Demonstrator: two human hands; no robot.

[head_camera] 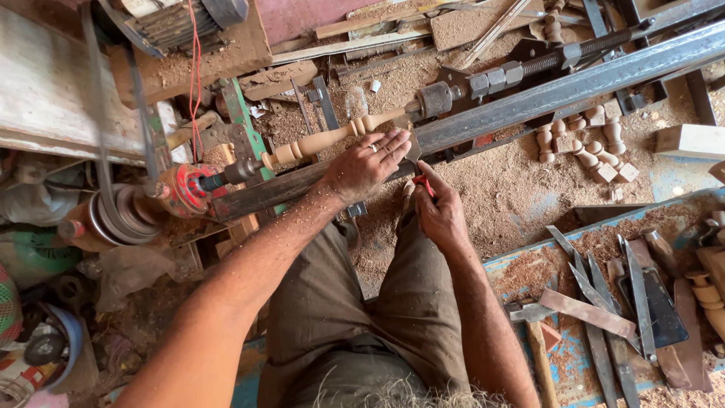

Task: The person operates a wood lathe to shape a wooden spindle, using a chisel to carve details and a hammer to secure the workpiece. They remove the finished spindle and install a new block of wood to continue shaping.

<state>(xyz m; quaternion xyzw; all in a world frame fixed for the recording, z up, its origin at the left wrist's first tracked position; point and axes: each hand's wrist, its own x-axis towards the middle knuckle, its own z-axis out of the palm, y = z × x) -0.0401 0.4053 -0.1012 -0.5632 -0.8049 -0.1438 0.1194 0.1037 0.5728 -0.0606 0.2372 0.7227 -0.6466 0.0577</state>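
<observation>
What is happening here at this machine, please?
A person stands at a wood lathe with a pale turned spindle mounted in it. The left hand rests on the rail just below the spindle. The right hand holds a small red-handled tool near the lathe rail. Finished turned pieces lie in the sawdust beyond, and flat metal chisels lie on a blue bench at the right.
</observation>
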